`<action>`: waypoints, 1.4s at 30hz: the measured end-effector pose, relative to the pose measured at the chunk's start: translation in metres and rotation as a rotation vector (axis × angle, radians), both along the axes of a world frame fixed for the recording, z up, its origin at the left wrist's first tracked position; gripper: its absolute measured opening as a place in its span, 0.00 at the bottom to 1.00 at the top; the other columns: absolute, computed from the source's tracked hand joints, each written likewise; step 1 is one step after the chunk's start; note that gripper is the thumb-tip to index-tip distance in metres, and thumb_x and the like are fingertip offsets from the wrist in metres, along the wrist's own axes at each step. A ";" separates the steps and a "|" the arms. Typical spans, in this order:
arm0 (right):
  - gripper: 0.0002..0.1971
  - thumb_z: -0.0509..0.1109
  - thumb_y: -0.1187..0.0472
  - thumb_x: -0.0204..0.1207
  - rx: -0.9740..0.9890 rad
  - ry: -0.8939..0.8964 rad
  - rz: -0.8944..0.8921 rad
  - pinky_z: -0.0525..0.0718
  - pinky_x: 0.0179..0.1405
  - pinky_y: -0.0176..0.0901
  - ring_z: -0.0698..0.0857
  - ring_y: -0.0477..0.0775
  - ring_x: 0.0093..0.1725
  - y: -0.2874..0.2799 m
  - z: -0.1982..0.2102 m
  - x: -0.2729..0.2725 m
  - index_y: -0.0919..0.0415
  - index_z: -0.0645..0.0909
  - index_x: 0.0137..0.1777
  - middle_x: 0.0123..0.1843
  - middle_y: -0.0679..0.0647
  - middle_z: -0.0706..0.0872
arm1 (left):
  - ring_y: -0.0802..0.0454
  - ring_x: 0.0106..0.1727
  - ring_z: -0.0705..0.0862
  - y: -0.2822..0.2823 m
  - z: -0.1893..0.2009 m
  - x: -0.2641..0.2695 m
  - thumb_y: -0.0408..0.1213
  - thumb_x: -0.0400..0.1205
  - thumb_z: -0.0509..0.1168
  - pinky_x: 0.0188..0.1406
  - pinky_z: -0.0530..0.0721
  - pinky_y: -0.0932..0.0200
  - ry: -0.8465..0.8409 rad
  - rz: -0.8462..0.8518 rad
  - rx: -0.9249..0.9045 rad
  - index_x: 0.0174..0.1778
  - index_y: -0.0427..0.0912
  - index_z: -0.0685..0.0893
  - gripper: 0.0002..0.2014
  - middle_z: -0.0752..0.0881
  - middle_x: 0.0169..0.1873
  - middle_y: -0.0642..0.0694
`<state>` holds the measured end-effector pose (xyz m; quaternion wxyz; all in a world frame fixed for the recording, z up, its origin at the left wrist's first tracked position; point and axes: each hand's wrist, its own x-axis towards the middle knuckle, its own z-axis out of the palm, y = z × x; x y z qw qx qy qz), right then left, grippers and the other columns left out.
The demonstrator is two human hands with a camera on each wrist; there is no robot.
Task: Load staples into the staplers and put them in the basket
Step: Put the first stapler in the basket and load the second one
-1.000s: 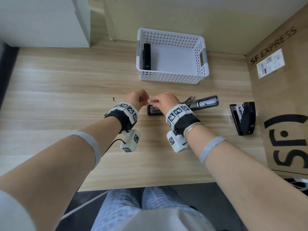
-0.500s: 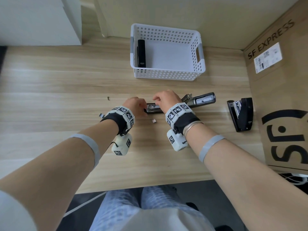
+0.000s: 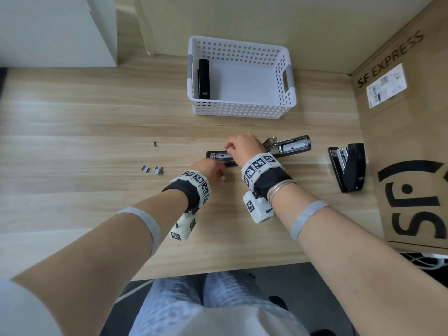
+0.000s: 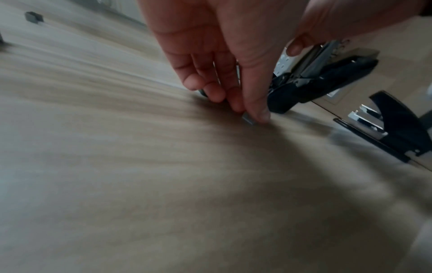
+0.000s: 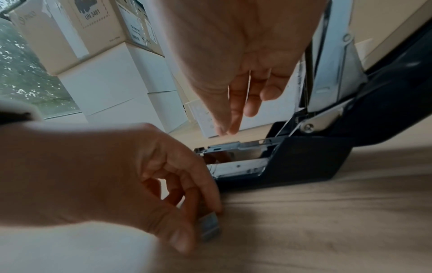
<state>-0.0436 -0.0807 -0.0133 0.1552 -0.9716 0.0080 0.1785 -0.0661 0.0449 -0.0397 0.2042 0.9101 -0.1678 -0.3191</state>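
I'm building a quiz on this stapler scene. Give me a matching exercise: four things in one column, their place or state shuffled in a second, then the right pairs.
Things
1. closed black stapler
2. opened stapler
3. third stapler
4. staple piece

Places or states
A. on the table beside the cardboard box
B. pinched by the left hand on the table
C. inside the white basket
D. lid swung back, under the right hand

Pairs: 1-C, 2-D, 3-A, 4-B
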 end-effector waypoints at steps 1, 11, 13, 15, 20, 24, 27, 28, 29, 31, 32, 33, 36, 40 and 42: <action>0.10 0.66 0.59 0.81 0.001 -0.003 0.000 0.79 0.67 0.49 0.85 0.54 0.55 0.000 0.000 -0.001 0.51 0.87 0.55 0.55 0.55 0.88 | 0.43 0.56 0.83 -0.001 -0.001 -0.002 0.38 0.77 0.67 0.50 0.79 0.57 -0.010 0.000 0.002 0.56 0.42 0.83 0.12 0.88 0.52 0.43; 0.11 0.64 0.61 0.80 0.018 0.025 0.021 0.77 0.70 0.50 0.83 0.54 0.57 -0.001 0.006 -0.007 0.52 0.87 0.54 0.53 0.54 0.89 | 0.39 0.56 0.81 0.003 -0.006 -0.006 0.33 0.79 0.63 0.52 0.79 0.53 -0.039 -0.002 0.007 0.53 0.37 0.81 0.09 0.82 0.55 0.37; 0.11 0.64 0.61 0.81 0.018 0.024 0.038 0.80 0.62 0.46 0.80 0.53 0.61 -0.003 0.007 -0.008 0.53 0.87 0.54 0.53 0.53 0.89 | 0.39 0.57 0.81 0.009 -0.007 -0.005 0.32 0.78 0.63 0.53 0.79 0.54 -0.027 -0.010 0.003 0.52 0.37 0.81 0.09 0.81 0.56 0.38; 0.11 0.64 0.61 0.81 0.018 0.030 0.057 0.80 0.56 0.44 0.81 0.52 0.62 -0.003 0.008 -0.009 0.53 0.87 0.55 0.54 0.52 0.90 | 0.40 0.57 0.81 0.014 -0.006 -0.006 0.31 0.78 0.63 0.55 0.80 0.53 -0.019 -0.008 -0.014 0.53 0.36 0.82 0.09 0.81 0.57 0.38; 0.12 0.65 0.58 0.82 0.072 0.130 0.130 0.80 0.59 0.44 0.84 0.56 0.60 0.003 0.020 -0.009 0.55 0.87 0.60 0.59 0.53 0.89 | 0.37 0.52 0.82 0.017 0.006 -0.004 0.31 0.78 0.62 0.48 0.78 0.50 -0.126 0.136 -0.156 0.51 0.34 0.80 0.08 0.84 0.51 0.35; 0.12 0.66 0.56 0.81 0.140 0.205 0.153 0.79 0.57 0.44 0.84 0.57 0.58 0.007 0.027 -0.008 0.53 0.87 0.60 0.55 0.57 0.90 | 0.37 0.49 0.84 0.018 0.016 0.007 0.29 0.77 0.64 0.47 0.79 0.51 -0.200 0.261 -0.233 0.49 0.32 0.82 0.08 0.88 0.47 0.33; 0.13 0.68 0.57 0.79 0.167 0.226 0.143 0.79 0.63 0.48 0.84 0.57 0.60 0.010 0.030 -0.006 0.54 0.85 0.63 0.57 0.57 0.89 | 0.38 0.46 0.85 0.019 0.019 0.015 0.31 0.76 0.67 0.43 0.79 0.53 -0.212 0.336 -0.262 0.48 0.32 0.81 0.08 0.88 0.45 0.33; 0.14 0.69 0.58 0.79 0.168 0.223 0.137 0.79 0.64 0.49 0.84 0.57 0.60 0.011 0.031 -0.005 0.55 0.85 0.63 0.57 0.57 0.89 | 0.37 0.46 0.84 0.019 0.019 0.017 0.31 0.75 0.67 0.41 0.78 0.54 -0.215 0.342 -0.266 0.48 0.32 0.80 0.08 0.88 0.44 0.32; 0.14 0.70 0.59 0.78 0.167 0.215 0.129 0.79 0.64 0.48 0.85 0.57 0.60 0.011 0.032 -0.005 0.56 0.86 0.62 0.57 0.57 0.90 | 0.37 0.45 0.84 0.019 0.020 0.019 0.31 0.75 0.68 0.40 0.75 0.55 -0.217 0.340 -0.272 0.47 0.31 0.80 0.09 0.87 0.43 0.32; 0.13 0.72 0.60 0.77 0.167 0.183 0.098 0.80 0.63 0.46 0.86 0.57 0.58 0.010 0.032 -0.003 0.58 0.86 0.60 0.56 0.57 0.90 | 0.37 0.43 0.83 0.018 0.021 0.021 0.30 0.74 0.69 0.38 0.73 0.57 -0.221 0.319 -0.281 0.47 0.31 0.79 0.09 0.87 0.43 0.33; 0.12 0.72 0.61 0.77 0.159 0.160 0.078 0.80 0.62 0.44 0.86 0.56 0.58 0.009 0.033 -0.003 0.59 0.87 0.59 0.55 0.56 0.90 | 0.39 0.40 0.82 0.018 0.020 0.022 0.31 0.75 0.68 0.38 0.73 0.56 -0.225 0.314 -0.278 0.46 0.32 0.79 0.09 0.87 0.42 0.33; 0.12 0.72 0.62 0.77 0.135 0.142 0.062 0.81 0.61 0.43 0.86 0.56 0.57 0.007 0.032 -0.002 0.59 0.87 0.59 0.55 0.56 0.90 | 0.42 0.38 0.80 0.018 0.019 0.022 0.31 0.75 0.68 0.37 0.72 0.58 -0.228 0.321 -0.273 0.46 0.32 0.79 0.08 0.86 0.43 0.34; 0.09 0.70 0.64 0.78 0.018 0.165 0.066 0.82 0.55 0.43 0.86 0.57 0.56 0.004 0.030 -0.001 0.59 0.87 0.56 0.54 0.56 0.90 | 0.46 0.40 0.78 0.020 0.014 0.022 0.33 0.76 0.68 0.42 0.74 0.59 -0.201 0.364 -0.265 0.49 0.34 0.79 0.09 0.86 0.50 0.38; 0.09 0.68 0.63 0.79 -0.077 0.197 0.103 0.80 0.48 0.42 0.86 0.59 0.55 0.005 0.024 -0.001 0.58 0.87 0.56 0.55 0.58 0.88 | 0.42 0.53 0.84 0.021 0.008 0.019 0.34 0.77 0.68 0.53 0.80 0.55 -0.126 0.326 -0.240 0.53 0.35 0.82 0.11 0.86 0.53 0.39; 0.08 0.68 0.63 0.79 -0.091 0.192 0.104 0.78 0.46 0.42 0.86 0.59 0.55 0.006 0.020 -0.002 0.58 0.87 0.54 0.55 0.58 0.88 | 0.43 0.55 0.84 0.020 0.007 0.018 0.33 0.76 0.68 0.56 0.79 0.56 -0.115 0.317 -0.241 0.53 0.36 0.83 0.11 0.86 0.53 0.38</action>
